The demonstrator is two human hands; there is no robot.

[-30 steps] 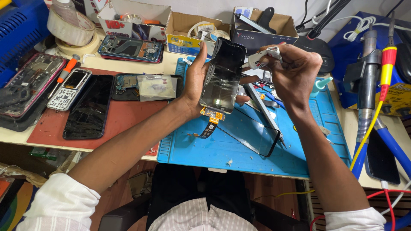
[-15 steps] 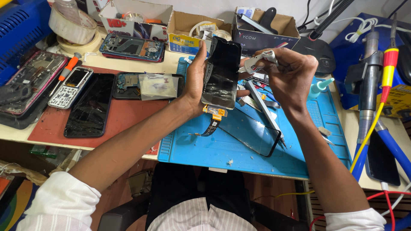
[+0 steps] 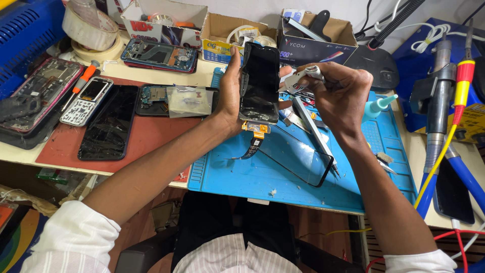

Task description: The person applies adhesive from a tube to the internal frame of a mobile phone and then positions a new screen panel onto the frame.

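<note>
Your glossy black phone screen (image 3: 259,83) stands upright above the blue ribbed mat (image 3: 237,172), long axis near-to-far, orange flex tail dangling near. Left hand (image 3: 230,93) clamps its left edge; right hand (image 3: 341,93) pinches a slim white tool (image 3: 303,78).

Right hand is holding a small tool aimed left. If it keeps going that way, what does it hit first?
Most likely the black phone screen panel that the left hand holds upright: the grey tool in the right hand points at its right edge. Depth is unclear from one view.
</note>
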